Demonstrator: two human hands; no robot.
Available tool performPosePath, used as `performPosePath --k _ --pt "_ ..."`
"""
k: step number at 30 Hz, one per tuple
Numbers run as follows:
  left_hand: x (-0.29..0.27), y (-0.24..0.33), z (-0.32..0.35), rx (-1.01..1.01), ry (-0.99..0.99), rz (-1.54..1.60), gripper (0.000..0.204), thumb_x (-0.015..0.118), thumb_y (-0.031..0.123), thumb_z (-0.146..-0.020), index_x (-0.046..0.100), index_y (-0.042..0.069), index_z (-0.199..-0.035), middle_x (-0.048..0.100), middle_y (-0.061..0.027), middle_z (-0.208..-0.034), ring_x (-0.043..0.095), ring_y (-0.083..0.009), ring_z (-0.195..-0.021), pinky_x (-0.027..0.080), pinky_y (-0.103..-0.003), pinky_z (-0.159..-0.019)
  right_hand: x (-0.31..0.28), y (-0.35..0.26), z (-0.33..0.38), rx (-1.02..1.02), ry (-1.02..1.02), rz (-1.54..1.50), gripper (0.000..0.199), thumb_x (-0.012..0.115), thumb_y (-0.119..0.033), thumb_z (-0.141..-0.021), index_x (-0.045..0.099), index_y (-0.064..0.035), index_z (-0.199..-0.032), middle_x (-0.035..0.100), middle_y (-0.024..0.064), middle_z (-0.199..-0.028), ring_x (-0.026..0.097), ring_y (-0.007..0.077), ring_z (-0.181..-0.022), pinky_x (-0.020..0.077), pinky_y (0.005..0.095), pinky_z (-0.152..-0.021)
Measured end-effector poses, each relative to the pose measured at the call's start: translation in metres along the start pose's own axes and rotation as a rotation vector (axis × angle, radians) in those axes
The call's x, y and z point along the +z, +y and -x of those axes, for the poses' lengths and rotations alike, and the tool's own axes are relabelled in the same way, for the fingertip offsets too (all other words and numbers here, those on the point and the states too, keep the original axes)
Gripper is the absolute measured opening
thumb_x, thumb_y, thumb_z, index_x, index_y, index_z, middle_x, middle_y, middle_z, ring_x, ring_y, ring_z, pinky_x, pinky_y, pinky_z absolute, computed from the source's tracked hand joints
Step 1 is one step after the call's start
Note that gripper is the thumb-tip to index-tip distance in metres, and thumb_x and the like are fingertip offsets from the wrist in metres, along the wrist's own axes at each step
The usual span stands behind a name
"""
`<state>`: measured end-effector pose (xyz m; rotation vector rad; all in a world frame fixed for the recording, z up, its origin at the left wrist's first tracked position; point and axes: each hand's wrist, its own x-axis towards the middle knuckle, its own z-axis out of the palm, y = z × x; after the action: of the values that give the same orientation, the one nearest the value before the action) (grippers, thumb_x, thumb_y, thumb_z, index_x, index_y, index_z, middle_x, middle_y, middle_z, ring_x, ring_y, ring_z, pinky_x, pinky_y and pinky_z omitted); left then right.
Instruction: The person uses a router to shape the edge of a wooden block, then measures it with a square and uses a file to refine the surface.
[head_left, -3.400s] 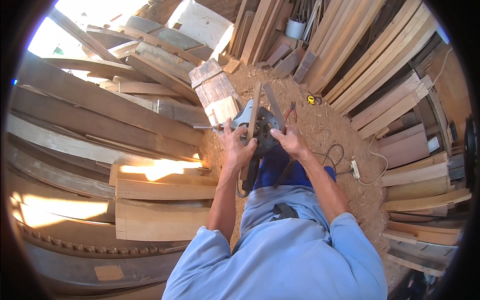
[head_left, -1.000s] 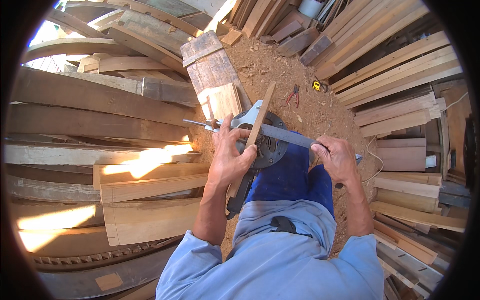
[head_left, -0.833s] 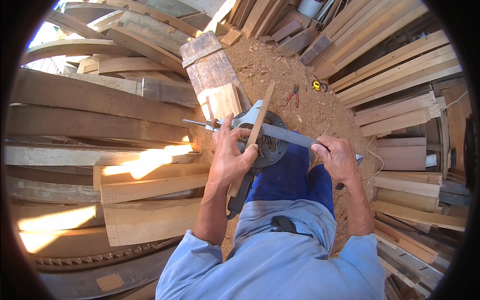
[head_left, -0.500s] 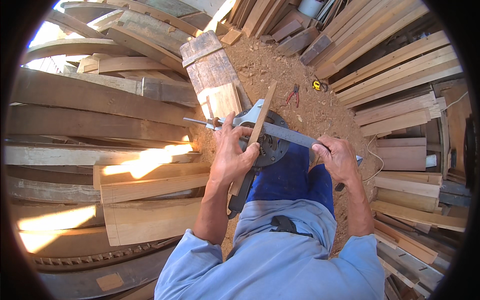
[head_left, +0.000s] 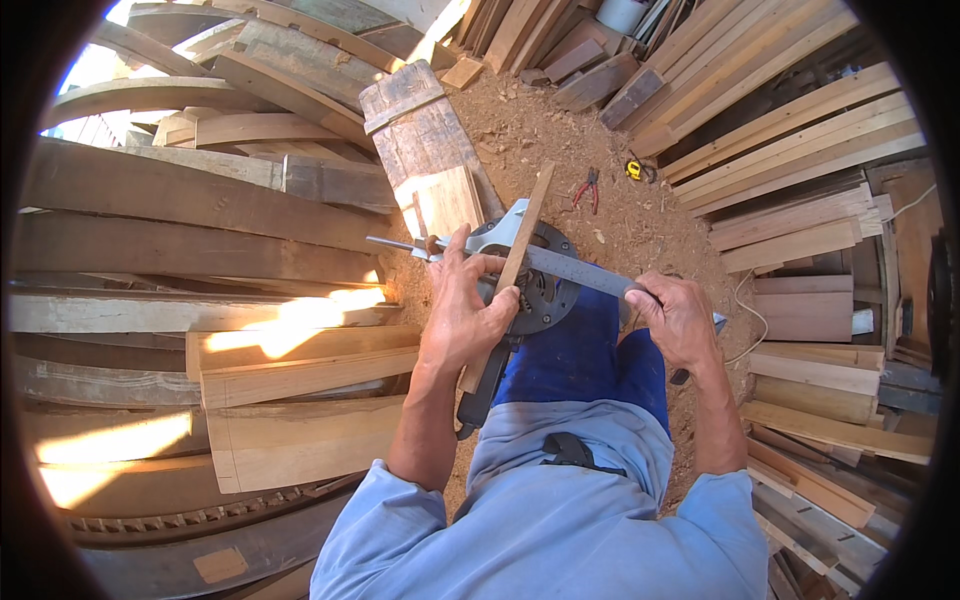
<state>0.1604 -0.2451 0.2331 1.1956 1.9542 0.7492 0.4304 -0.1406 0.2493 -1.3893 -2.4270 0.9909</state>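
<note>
Across a round black tool base (head_left: 545,307), held over my blue-trousered lap, lies a narrow wooden strip (head_left: 526,228). My left hand (head_left: 462,308) grips this strip, thumb on its near side and fingers against it. A pale metal piece (head_left: 506,226) and a thin metal rod (head_left: 392,243) show beyond those fingers. From the strip a flat grey metal bar (head_left: 580,270) runs to the right. Closed round its far end is my right hand (head_left: 677,315); the fingers underneath are partly hidden. The base's dark handle (head_left: 482,398) points back toward my waist.
Curved timber beams (head_left: 200,205) fill the left side, with pale boards (head_left: 310,430) nearer me. A worn plank (head_left: 415,125) lies ahead. Red-handled pliers (head_left: 587,190) and a yellow tape measure (head_left: 634,170) rest on the sawdust-covered floor (head_left: 540,125). Stacked boards (head_left: 800,130) line the right.
</note>
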Motion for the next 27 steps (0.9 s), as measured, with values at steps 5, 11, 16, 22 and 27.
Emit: performPosePath --k 5,11,16,22,27 --pt "-0.0003 0.0028 -0.0001 0.009 0.007 -0.023 0.036 0.071 0.018 -0.083 0.072 0.011 -0.118 0.025 -0.0212 -0.165 0.016 -0.0469 -0.153 0.015 -0.053 -0.124 0.0003 -0.0006 0.0003 0.025 -0.02 -0.013 0.031 0.063 -0.036 -0.096 0.069 -0.0051 -0.094 0.065 0.0159 -0.078 0.064 0.0398 -0.077 0.0482 0.0454 -0.067" --pt "-0.0002 0.0012 0.0005 0.019 0.01 0.001 0.036 0.071 0.018 -0.082 0.072 0.011 -0.118 0.025 -0.0223 -0.165 0.016 -0.047 -0.153 0.015 -0.053 -0.124 0.0009 -0.0003 0.0007 0.021 -0.02 -0.019 0.032 0.062 -0.036 -0.097 0.069 -0.0046 -0.093 0.064 0.0171 -0.078 0.064 0.0409 -0.077 0.0478 0.0462 -0.067" --pt "0.0002 -0.0011 0.0004 0.025 0.01 -0.007 0.036 0.071 0.018 -0.082 0.072 0.011 -0.118 0.025 -0.0224 -0.165 0.016 -0.047 -0.153 0.015 -0.052 -0.124 0.0034 0.0027 0.0007 0.014 -0.012 -0.015 0.033 0.062 -0.037 -0.097 0.069 -0.0046 -0.093 0.063 0.0177 -0.076 0.063 0.0416 -0.075 0.0471 0.0464 -0.066" --pt "-0.0003 -0.0026 -0.0005 0.025 0.01 0.012 0.038 0.07 0.018 -0.082 0.071 0.01 -0.119 0.026 -0.0222 -0.165 0.017 -0.0459 -0.153 0.014 -0.052 -0.124 0.0003 0.0015 0.0002 0.0 -0.002 -0.032 0.033 0.063 -0.036 -0.097 0.068 -0.0043 -0.092 0.062 0.0177 -0.075 0.063 0.0412 -0.074 0.0469 0.0458 -0.065" --pt "-0.0025 -0.0017 0.001 -0.008 0.007 0.058 0.038 0.07 0.017 -0.082 0.072 0.009 -0.119 0.027 -0.0217 -0.165 0.018 -0.0455 -0.153 0.015 -0.052 -0.124 -0.0027 0.0016 -0.0015 -0.005 0.025 -0.01 0.032 0.063 -0.035 -0.096 0.068 -0.0041 -0.092 0.063 0.0177 -0.076 0.063 0.0406 -0.074 0.0474 0.0453 -0.065"
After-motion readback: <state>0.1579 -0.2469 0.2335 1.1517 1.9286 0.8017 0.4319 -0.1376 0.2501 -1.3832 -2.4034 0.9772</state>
